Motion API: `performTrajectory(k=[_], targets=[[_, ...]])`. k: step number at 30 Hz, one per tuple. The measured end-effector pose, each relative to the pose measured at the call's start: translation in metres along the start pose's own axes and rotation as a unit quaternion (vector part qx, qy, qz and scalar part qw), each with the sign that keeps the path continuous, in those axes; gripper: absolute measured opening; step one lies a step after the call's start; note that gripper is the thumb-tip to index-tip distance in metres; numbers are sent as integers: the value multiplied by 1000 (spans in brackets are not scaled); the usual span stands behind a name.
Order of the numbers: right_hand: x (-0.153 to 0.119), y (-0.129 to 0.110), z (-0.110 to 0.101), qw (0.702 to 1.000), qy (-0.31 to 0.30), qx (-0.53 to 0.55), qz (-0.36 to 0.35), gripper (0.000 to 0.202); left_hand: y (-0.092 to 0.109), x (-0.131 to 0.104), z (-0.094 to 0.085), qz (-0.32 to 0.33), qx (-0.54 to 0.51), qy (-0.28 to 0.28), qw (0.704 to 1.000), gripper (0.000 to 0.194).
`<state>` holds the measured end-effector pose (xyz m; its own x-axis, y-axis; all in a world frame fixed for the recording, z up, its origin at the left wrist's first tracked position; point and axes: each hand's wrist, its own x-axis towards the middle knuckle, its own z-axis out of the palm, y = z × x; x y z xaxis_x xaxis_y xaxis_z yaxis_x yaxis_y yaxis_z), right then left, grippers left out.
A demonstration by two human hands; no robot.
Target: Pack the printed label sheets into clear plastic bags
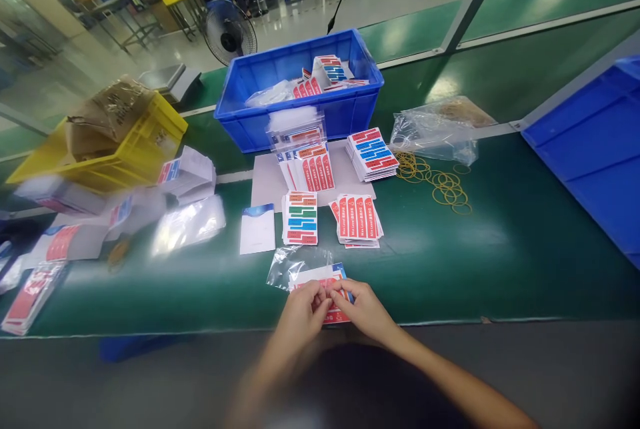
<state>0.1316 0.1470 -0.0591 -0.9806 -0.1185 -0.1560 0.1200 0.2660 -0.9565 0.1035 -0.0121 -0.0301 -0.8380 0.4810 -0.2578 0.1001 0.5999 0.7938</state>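
Head view, near edge of green table (pixel 500 249):

- Left hand (pixel 301 312) and right hand (pixel 364 309): side by side, fingertips meeting, both pinching near end of a small card stack (pixel 320 281).
- Card stack: flat on table at front centre; white top face, red print along near end, blue sliver at right corner; far end tucked in or under a clear bag (pixel 295 263); exact overlap not discernible. Bag glossy, crinkled, lying flat.

Beyond the hands, middle of table:

- White card (pixel 257 229), blue strip on top edge, lying flat.
- Striped stack (pixel 301 217), red, green and blue bars, just right of white card.
- Red stack (pixel 357 219), vertical red bars, fanned a little, just right of striped stack.
- Bagged labels (pixel 306 161), red bars, on a pale sheet (pixel 265 183).
- Blue-red stack (pixel 373 152), right of bagged labels.
- Rubber bands (pixel 440 183), loose, yellow, scattered right of that stack.
- Crumpled bag (pixel 433 127), clear, behind the bands.

Far and sides:

- Blue bin (pixel 295 115), more labels and plastic inside.
- Yellow bin (pixel 127 149), tilted, brown packet in it.
- Second blue bin (pixel 595 149), right edge.
- Blurred cards and sleeves (pixel 75 229), left side.
- Fan (pixel 230 32), on floor past table.
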Motion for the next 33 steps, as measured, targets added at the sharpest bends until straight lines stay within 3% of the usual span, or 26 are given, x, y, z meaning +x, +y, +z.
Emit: performTrajectory(k=[7,14,25,31,33], targets=[[0,-1,2,1000,16,-20,0,17,2,-2,0,-15,4,50,999,10],[1,-6,1,999,3,-52,-10,16,3,-4,3,1,105,56,993,19],[5,-12,3,996,-12,-89,-24,27,3,-5,12,75,209,139,965,25],[2,-11,4,995,-16,-93,-37,28,3,-10,1,49,256,218,941,24],[1,-11,1,995,-16,-96,-38,24,5,-14,-3,44,265,196,943,21]])
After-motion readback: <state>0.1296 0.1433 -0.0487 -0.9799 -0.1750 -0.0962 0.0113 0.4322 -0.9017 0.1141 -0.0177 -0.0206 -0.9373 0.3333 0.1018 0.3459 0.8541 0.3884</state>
